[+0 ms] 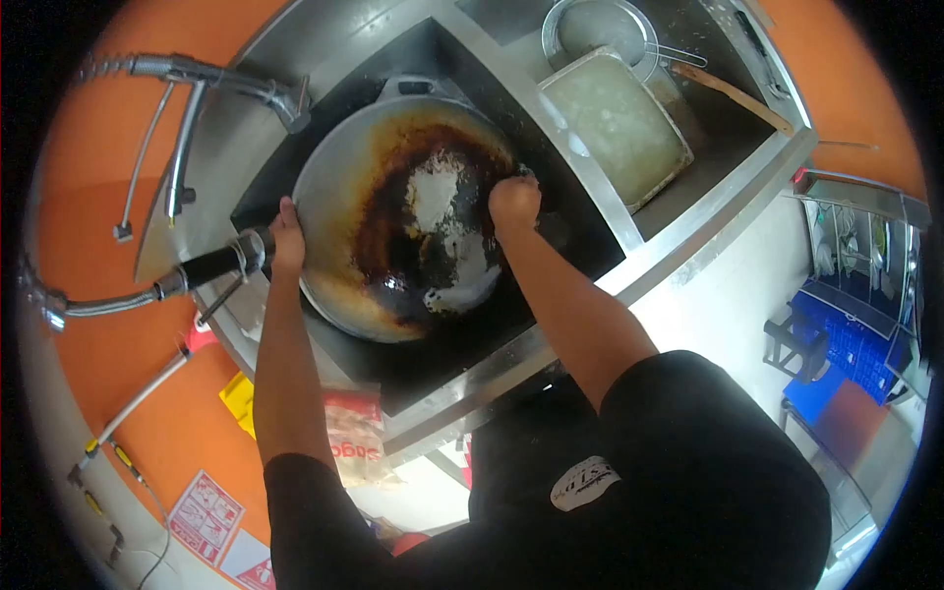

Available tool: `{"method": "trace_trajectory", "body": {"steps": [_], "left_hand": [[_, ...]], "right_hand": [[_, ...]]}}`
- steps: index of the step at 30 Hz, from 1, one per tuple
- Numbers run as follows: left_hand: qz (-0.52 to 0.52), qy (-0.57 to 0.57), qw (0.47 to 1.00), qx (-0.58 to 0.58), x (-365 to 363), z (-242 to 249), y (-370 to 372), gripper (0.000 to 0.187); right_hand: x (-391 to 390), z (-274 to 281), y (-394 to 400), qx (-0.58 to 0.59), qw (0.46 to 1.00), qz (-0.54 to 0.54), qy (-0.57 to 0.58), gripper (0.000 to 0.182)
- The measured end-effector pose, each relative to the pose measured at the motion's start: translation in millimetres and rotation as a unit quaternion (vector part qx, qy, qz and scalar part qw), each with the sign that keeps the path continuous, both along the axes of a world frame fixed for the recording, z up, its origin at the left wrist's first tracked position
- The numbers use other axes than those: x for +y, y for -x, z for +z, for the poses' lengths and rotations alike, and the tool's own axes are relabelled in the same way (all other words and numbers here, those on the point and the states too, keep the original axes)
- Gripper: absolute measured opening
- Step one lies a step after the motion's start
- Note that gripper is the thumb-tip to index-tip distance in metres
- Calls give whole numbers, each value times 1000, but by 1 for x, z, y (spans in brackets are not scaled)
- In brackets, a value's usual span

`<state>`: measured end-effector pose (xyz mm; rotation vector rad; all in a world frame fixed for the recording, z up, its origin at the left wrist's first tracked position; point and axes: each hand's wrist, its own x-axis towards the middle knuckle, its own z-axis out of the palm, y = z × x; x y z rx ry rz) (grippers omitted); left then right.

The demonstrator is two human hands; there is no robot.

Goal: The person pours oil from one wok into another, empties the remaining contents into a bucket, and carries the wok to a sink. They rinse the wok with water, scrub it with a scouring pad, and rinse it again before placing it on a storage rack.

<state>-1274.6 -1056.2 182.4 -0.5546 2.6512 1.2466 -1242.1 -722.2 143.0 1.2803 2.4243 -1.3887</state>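
Note:
A large round metal wok [339, 236] lies in the deep sink basin [393, 379], its surface scorched brown and black with bare grey patches. A loop handle [415, 87] juts from its far edge. My left hand [288, 242] grips the wok's left rim, thumb up, the other fingers mostly hidden. At the wok's right side, my right hand [514, 206] is closed in a fist. A small dark, shiny bit shows by its knuckles, but what it holds is hidden.
A spray faucet [221, 77] and a hose nozzle [221, 264] reach in from the left. In the right-hand basin stand a tub of cloudy liquid [619, 128], a strainer [598, 29] and a wooden stick [733, 93]. Blue crates [836, 324] are at far right.

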Motion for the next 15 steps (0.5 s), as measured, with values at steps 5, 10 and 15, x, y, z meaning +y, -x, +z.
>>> {"method": "trace_trajectory", "body": {"steps": [5,10,15], "left_hand": [[-12,123,992,10,4,3,6,66],[-7,55,995,85,10,1,-5,63],[29,21,999,33,7,3,-6,64]], "right_hand": [[-107,32,69,202,839,341,-374,37],[-94,72,101,119,828,522,-163,36],[43,-73,52,-68,909,392,-122,35]]}}
